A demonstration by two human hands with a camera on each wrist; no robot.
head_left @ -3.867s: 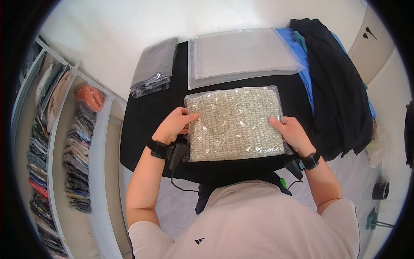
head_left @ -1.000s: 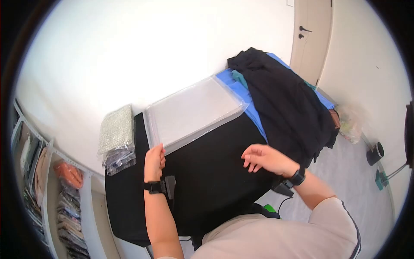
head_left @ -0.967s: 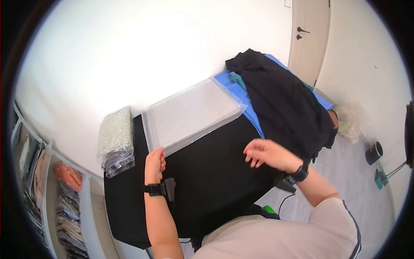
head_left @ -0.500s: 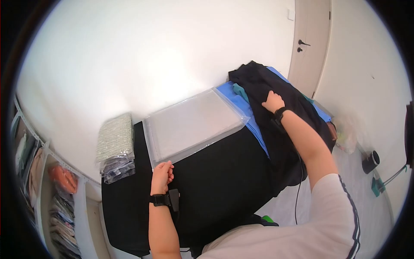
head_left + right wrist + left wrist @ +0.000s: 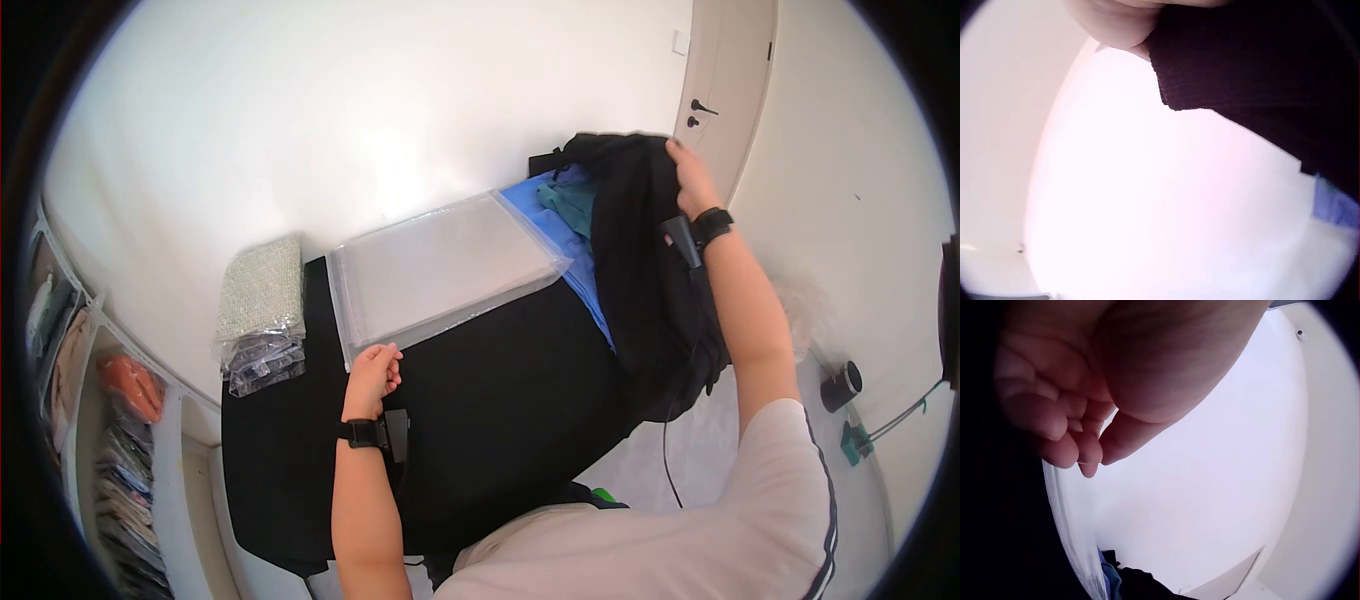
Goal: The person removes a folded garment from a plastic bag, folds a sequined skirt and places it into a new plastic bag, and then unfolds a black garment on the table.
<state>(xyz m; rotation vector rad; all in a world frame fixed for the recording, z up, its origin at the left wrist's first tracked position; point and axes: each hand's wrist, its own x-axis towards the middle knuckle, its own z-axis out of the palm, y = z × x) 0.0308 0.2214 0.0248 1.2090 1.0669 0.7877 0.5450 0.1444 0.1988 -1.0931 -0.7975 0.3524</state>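
Observation:
In the head view my right hand grips the upper edge of a black garment at the far right of the table and holds that edge raised. Close up in the right wrist view, the hand meets the garment's ribbed dark edge. Under the garment show a teal cloth and blue cloth. My left hand hovers by the near left corner of a stack of clear plastic bags, its fingers loosely curled, thumb near the fingertips, with nothing visible between them.
A packet of pale sequined fabric tops a pile of bagged clothes at the table's left end. Shelves of bagged clothes stand left of the black-covered table. A cable hangs from the right wrist.
Both hands held the sequined packet earlier; it now lies on the left pile. My right hand has moved right to the black garment and raised its edge, baring more teal cloth.

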